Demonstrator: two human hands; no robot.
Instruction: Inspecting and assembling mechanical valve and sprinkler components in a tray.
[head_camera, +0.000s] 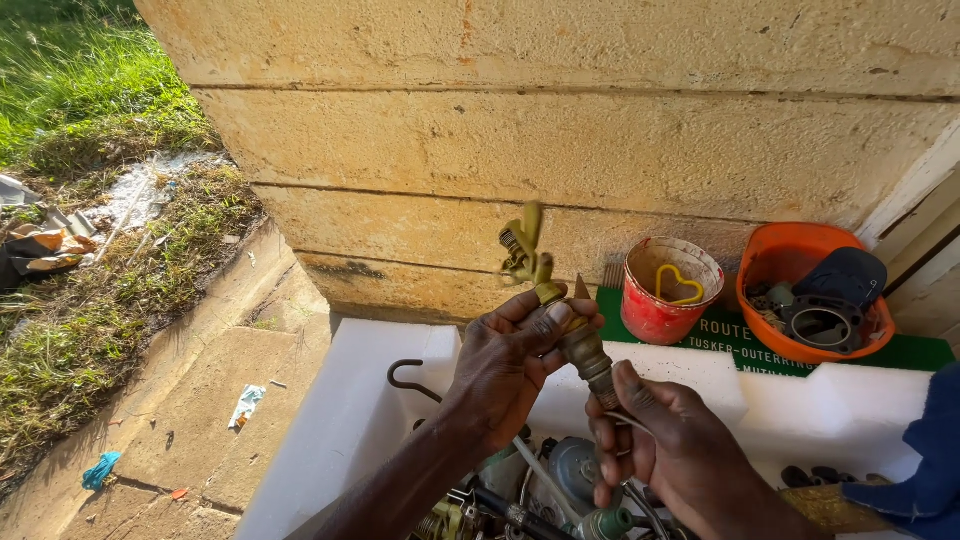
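Behind everything stands a rough wall of yellow stone blocks (600, 130), and below it lies a white box-like tray (370, 400) with metal parts inside, while a green board (760, 345) at the foot of the wall carries a red plastic bucket (655, 310) and an orange plastic bowl (780, 270) full of dark machine parts. The left hand (505, 365) is closed around the upper body of an old brass tap with a greenish handle (560, 300), thumb and fingers wrapped tight just under the handle. The right hand (665, 440) is closed on the lower end of the same tap, where a thin grey metal hose (535, 470) seems to join it, though the joint itself is hidden by the fingers. The tap is held up in the air above the tray, tilted, with its handle pointing up toward the wall, so it runs between the two hands. I judge the tap to be solid, stiff and rather heavy for its size, not fragile; its worn surface may be a little slippery, so the thick body gives a safer hold than the thin handle. The hose looks flexible and light.
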